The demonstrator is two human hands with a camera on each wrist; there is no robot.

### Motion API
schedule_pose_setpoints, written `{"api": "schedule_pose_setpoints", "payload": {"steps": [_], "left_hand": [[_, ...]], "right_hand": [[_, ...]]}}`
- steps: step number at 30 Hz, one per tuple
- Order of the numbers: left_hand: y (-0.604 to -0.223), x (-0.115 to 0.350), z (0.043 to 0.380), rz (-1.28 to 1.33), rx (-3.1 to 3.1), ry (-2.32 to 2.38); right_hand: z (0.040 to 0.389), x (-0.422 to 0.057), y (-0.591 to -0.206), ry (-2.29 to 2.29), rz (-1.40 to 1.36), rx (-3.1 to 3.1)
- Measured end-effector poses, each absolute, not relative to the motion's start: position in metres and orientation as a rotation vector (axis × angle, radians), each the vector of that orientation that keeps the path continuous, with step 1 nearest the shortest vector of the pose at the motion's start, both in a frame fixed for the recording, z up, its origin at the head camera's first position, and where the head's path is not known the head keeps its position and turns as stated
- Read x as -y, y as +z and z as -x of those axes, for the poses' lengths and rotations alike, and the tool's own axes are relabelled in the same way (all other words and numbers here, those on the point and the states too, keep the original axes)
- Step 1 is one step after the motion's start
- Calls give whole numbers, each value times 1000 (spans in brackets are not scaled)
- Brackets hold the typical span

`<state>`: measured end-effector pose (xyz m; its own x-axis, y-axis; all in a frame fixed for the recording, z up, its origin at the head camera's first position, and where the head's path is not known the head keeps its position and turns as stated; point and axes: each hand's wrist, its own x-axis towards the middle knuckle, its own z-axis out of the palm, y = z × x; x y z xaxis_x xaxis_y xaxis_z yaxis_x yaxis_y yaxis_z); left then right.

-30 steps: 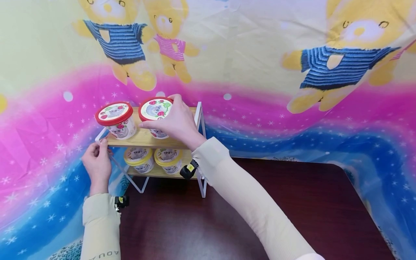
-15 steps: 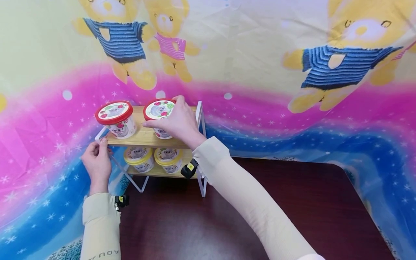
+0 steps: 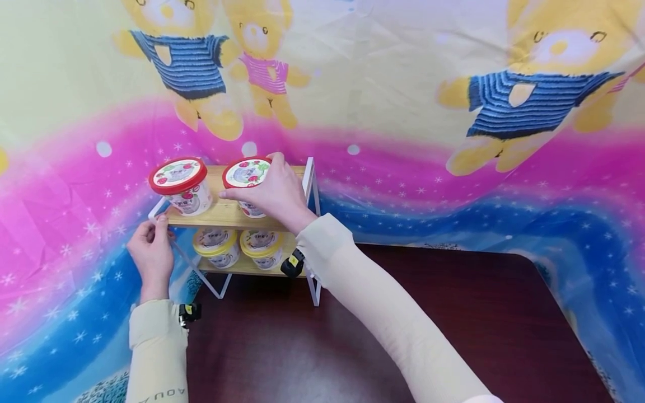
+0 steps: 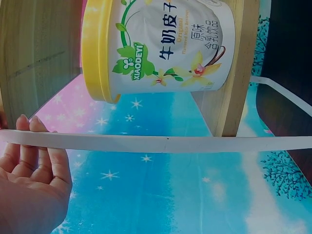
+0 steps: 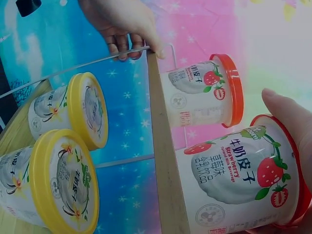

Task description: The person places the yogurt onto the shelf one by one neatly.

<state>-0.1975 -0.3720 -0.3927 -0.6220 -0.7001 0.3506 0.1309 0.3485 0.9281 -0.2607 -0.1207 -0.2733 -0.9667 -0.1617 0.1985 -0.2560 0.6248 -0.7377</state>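
A small two-tier shelf rack [image 3: 224,215] has wooden boards and a white metal frame. My left hand [image 3: 153,252] grips its left side by the upper board's front corner, fingers [image 4: 41,153] bent round the white bar. On the upper board, my right hand [image 3: 279,193] holds a red-lidded strawberry milk tub [image 3: 247,174], thumb in front and fingers at the back of the lid. This tub [image 5: 239,180] stands upright, base at the board. A second red-lidded tub [image 3: 183,187] stands to its left, a gap between them. Two yellow-lidded tubs [image 3: 216,246] sit side by side on the lower board.
The rack stands at the back left of a dark wooden table [image 3: 453,313]. Behind hangs a printed curtain [image 3: 393,190] with bears and snowflakes, close to the rack. A black wrist camera [image 3: 292,263] on the right sleeve is near the rack's right leg.
My right hand has shifted the red-lidded tub a little to the right, away from the other red-lidded tub, and slightly down. My left hand stays on the rack's frame.
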Motion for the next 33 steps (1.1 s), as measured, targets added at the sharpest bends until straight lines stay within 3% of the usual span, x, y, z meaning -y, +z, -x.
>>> {"api": "schedule_pose_setpoints", "payload": {"steps": [33], "left_hand": [[-393, 372, 198, -505, 1834, -1382]], "right_hand": [[251, 85, -258, 1404, -459, 2618]]}}
